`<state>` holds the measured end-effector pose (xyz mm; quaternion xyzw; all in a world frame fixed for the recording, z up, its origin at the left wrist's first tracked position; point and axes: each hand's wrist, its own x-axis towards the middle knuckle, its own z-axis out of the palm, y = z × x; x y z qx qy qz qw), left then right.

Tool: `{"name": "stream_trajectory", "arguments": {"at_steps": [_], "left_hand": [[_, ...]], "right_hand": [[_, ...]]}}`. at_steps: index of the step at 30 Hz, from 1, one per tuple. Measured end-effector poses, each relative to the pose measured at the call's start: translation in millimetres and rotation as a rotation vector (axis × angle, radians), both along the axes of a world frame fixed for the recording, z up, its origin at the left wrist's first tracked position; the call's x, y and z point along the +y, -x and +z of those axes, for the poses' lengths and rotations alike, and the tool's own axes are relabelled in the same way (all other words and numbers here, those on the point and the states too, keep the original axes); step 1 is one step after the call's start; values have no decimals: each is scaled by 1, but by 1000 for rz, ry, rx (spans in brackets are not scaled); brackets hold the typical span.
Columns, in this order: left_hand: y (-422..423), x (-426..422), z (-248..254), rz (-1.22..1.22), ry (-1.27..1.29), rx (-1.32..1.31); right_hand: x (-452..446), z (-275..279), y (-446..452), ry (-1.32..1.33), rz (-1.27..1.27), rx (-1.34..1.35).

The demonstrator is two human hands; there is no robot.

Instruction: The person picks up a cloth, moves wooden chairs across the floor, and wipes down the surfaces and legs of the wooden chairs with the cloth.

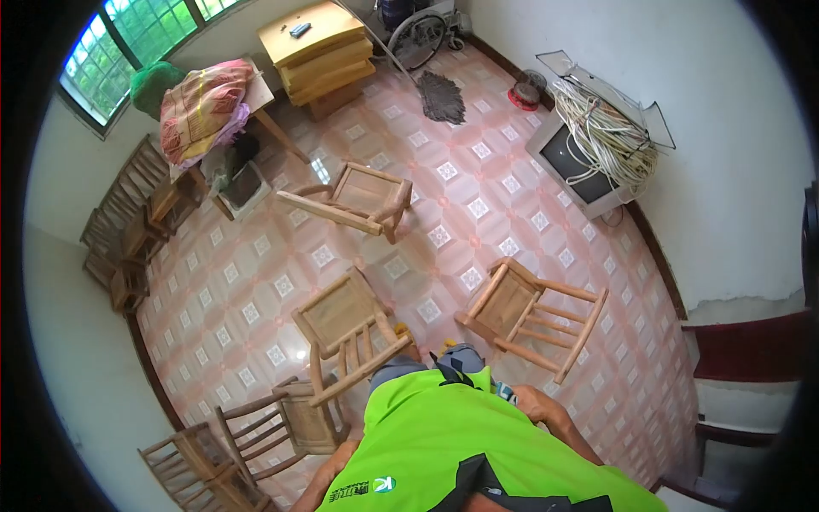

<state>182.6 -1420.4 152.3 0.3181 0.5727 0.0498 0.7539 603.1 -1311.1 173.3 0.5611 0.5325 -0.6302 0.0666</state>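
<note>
My right hand (531,404) is beside the green apron (452,427), its fingers curled against a blue-and-white striped cloth (504,392) that is mostly hidden. At the lower left, my left forearm (328,478) runs along the apron's edge; the fingers are out of sight. A wooden chair (345,311) stands right in front of my legs. To its right is another small wooden chair (512,299), its slatted back toward me. Close to my left arm stands a third wooden chair (314,418).
Ahead stands another wooden chair (363,200). More chairs line the left wall. A cloth-covered table (264,111) is below the window, beside a yellow stack (316,51). A mop (440,96) lies near a wheelchair (418,38). A television (589,179) bears coiled cable (610,136).
</note>
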Motion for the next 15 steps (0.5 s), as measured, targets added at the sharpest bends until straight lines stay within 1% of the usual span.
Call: {"name": "stream_trajectory", "arguments": {"at_steps": [1,3,4,5,6,7,9,10,12,13,15], "left_hand": [[-7,8,0,21,-7,-9],[-32,47,10,59,-18,-20],[-43,66,16,77,-21,-25],[-49,73,18,96,-22,-31],[-49,67,17,118,-22,-38],[-46,52,14,141,-24,-44],[-35,13,6,188,-24,-50],[-31,-3,3,213,-23,-53],[-30,-11,4,265,-19,-63],[-34,-13,4,292,-19,-69],[-48,-17,5,335,-19,-76]], "right_hand": [[3,-7,-2,-9,9,1],[6,-26,-3,-238,89,79],[9,-28,-1,-244,95,84],[13,-26,4,-249,85,32],[17,-25,5,-255,78,-22],[21,-29,2,-258,89,-16],[24,-46,-8,-156,-16,78],[24,-57,-16,-155,-3,86],[29,-67,-26,-91,-29,253],[32,-70,-35,-89,-14,258],[46,-46,-42,-45,65,337]]}}
